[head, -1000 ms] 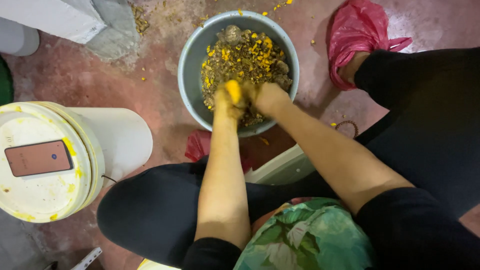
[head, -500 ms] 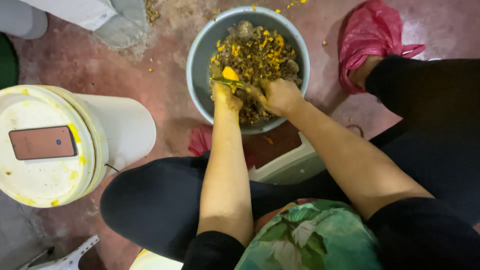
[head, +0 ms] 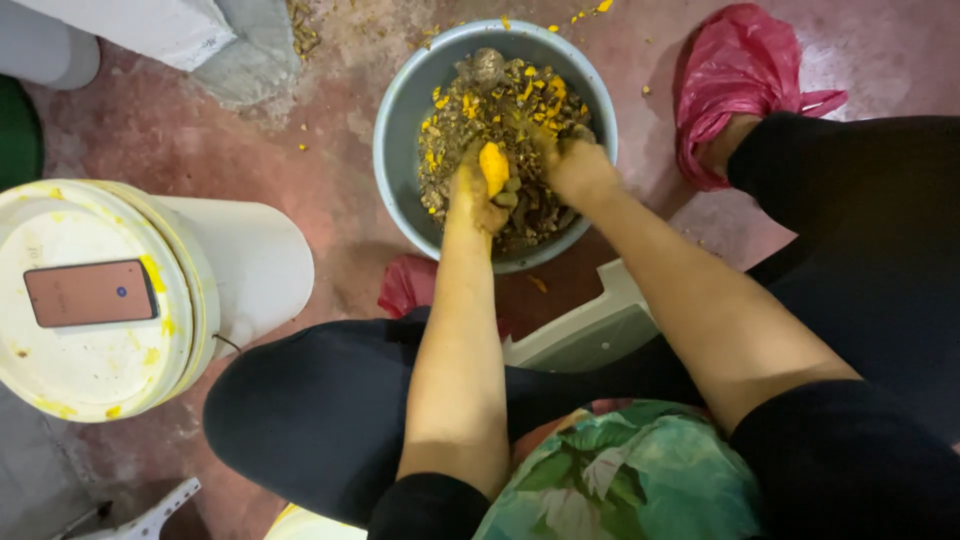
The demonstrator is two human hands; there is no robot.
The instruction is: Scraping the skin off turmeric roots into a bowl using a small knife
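Left hand (head: 478,195) closed on a bright yellow-orange peeled root piece (head: 493,167) over the round grey metal basin (head: 400,130) of brown peelings. Right hand (head: 575,165) buried in scraps; grip indeterminate. Judged mid-peeling; next needs finer scraping.

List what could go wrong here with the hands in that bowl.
The left hand holds a peeled yellow piece over the grey bowl; it may slip into the scraps. The right hand is buried there, so its grip is hidden. Yellow stains could reach the phone on the white bucket lid.
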